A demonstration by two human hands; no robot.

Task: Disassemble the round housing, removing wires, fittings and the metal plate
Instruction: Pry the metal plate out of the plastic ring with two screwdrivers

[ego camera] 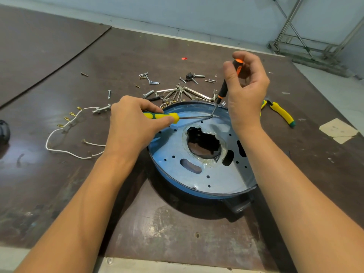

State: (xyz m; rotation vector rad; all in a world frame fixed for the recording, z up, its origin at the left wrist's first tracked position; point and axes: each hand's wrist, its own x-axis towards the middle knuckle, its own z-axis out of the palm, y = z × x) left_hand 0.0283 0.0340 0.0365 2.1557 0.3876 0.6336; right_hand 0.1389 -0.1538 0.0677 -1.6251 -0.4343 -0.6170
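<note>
The round blue housing (pixel 177 182) lies open side up on the brown table, with the perforated metal plate (pixel 214 176) seated inside it around a ragged central hole. My left hand (pixel 132 123) grips a yellow-green screwdriver (pixel 163 116) lying almost flat, its tip at the plate's far edge. My right hand (pixel 246 83) holds a black-orange screwdriver (pixel 223 89) nearly upright, its tip meeting the same spot by the far rim. A white wire with brass terminals (pixel 65 133) lies loose on the table to the left.
Loose bolts, screws and hex keys (pixel 177 91) are scattered just behind the housing. Yellow-handled pliers (pixel 281 113) lie to the right. A dark object (pixel 4 131) sits at the left edge, a paper scrap (pixel 338 131) at the right. A metal frame (pixel 315 36) stands back right.
</note>
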